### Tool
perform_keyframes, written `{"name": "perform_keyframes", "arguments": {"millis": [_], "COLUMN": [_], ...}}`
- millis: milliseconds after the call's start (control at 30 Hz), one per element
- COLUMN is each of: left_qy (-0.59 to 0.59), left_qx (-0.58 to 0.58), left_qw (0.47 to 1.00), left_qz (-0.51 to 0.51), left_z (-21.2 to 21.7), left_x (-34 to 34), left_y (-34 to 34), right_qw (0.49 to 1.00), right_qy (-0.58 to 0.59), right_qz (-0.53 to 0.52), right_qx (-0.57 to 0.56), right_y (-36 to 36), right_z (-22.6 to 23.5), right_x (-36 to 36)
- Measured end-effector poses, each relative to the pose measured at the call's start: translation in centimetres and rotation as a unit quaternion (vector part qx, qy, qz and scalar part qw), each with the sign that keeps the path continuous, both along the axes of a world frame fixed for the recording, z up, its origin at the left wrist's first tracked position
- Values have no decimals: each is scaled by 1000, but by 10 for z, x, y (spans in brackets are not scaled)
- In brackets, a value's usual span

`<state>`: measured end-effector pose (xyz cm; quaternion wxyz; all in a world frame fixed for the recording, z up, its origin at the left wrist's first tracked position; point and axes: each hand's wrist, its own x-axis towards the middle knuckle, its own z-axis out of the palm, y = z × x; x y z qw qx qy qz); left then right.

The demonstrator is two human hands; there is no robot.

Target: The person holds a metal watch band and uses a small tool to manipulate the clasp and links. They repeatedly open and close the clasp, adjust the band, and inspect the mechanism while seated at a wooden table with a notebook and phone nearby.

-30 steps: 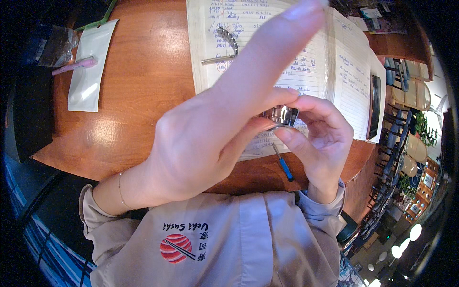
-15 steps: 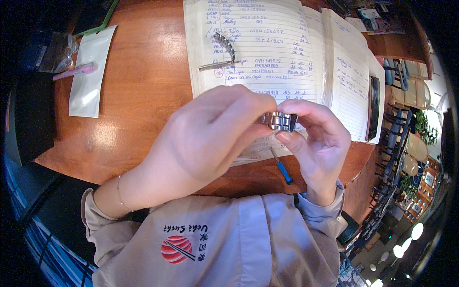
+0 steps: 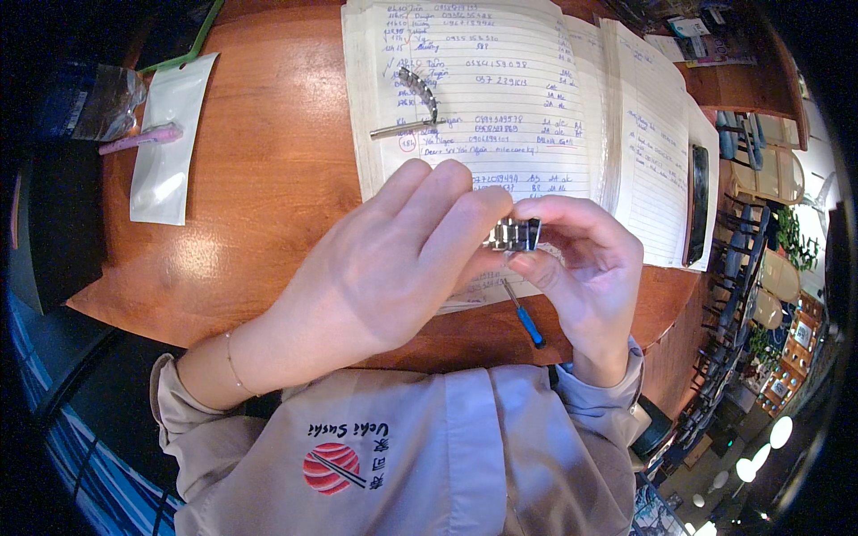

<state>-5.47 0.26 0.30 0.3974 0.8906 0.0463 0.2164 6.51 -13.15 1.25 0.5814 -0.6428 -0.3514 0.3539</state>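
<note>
Between my two hands, over the lower part of an open notebook, is a silver metal watch band. My left hand is closed, its fingertips pinching the band's left end; they hide that part. From the other side, the thumb and curled fingers of my right hand grip the right end, where a dark, shiny edge shows. Just below my hands lies a small screwdriver with a blue handle, its tip on the page. Farther up the page rest a curved strip of metal links and a thin metal rod.
On the left of the wooden table lie a white pouch, a pink pen and a clear plastic bag. A dark phone sits on the notebook's right edge. Chairs stand beyond the table.
Both hands have shifted slightly left with the watch band. My left hand has turned, its knuckles now more spread. Nothing lying on the table has moved noticeably.
</note>
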Motion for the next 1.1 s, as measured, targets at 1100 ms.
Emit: {"name": "perform_keyframes", "arguments": {"millis": [1100], "left_qy": [-134], "left_qx": [88], "left_qw": [987], "left_qz": [-27], "left_z": [4], "left_x": [-3], "left_y": [3], "right_qw": [991], "right_qy": [-92], "right_qz": [21], "right_qx": [97], "right_y": [2], "right_z": [1], "right_x": [-4]}}
